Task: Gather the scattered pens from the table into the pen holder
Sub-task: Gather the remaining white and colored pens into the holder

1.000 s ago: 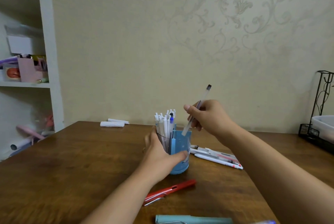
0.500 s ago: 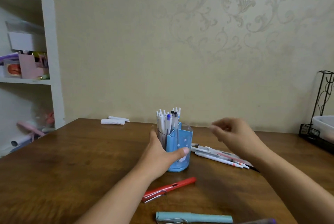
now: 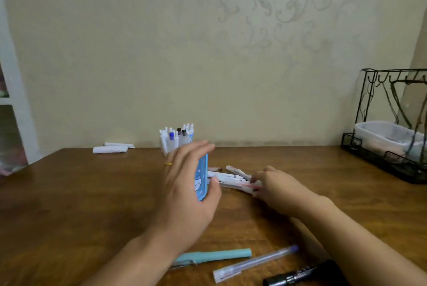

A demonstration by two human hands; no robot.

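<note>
A blue pen holder (image 3: 202,177) stands mid-table, packed with several white pens (image 3: 176,137) sticking out of its top. My left hand (image 3: 188,191) wraps around it, thumb on the front and fingers on the far side. Just right of the holder, a pile of white pens (image 3: 228,176) lies on the wooden table (image 3: 80,193). My right hand (image 3: 279,187) is down on this pile, its curled fingertips on a white pen with red marking (image 3: 245,186). Motion blur hides whether the fingers grip it.
Near the front edge lie a teal pen (image 3: 215,256), a clear pen with a blue cap (image 3: 254,262) and a black marker (image 3: 298,274). A black wire rack (image 3: 369,154) holding a white tub stands at the right. White paper rolls (image 3: 110,149) lie back left.
A second ago my right hand held a clear pen over the holder; it came away empty and has dropped right onto the pen pile. My left hand stays on the holder.
</note>
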